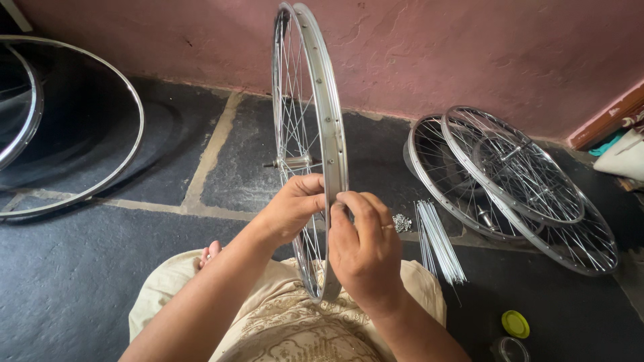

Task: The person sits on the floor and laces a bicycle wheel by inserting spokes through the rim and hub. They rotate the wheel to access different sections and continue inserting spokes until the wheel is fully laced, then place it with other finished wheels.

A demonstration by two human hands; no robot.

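A spoked bicycle wheel [310, 134] is being held upright and edge-on over the lap, above the stone floor [80, 268]. The left hand [290, 208] is being curled around the spoke side of the rim, fingers bent and closed against it, wrist angled up from the lower left. The right hand [362, 248] is being raised from below, its fingertips pinched together on the rim's outer face just beside the left hand; a ring is being worn on one finger.

Three built wheels are being counted: the one in hand and two more [510, 181] lying overlapped on the floor near the right wall. Bare metal hoops [74, 127], at least two, are lying at the floor's left edge. One bundle of loose spokes [439, 241] and one small heap of nipples [401, 223] are lying between the held wheel and the stacked pair. One yellow lid [515, 324] is lying near the floor's bottom right corner.

Rims are bright polished metal, spokes thin and straight, the floor dark rough slabs.
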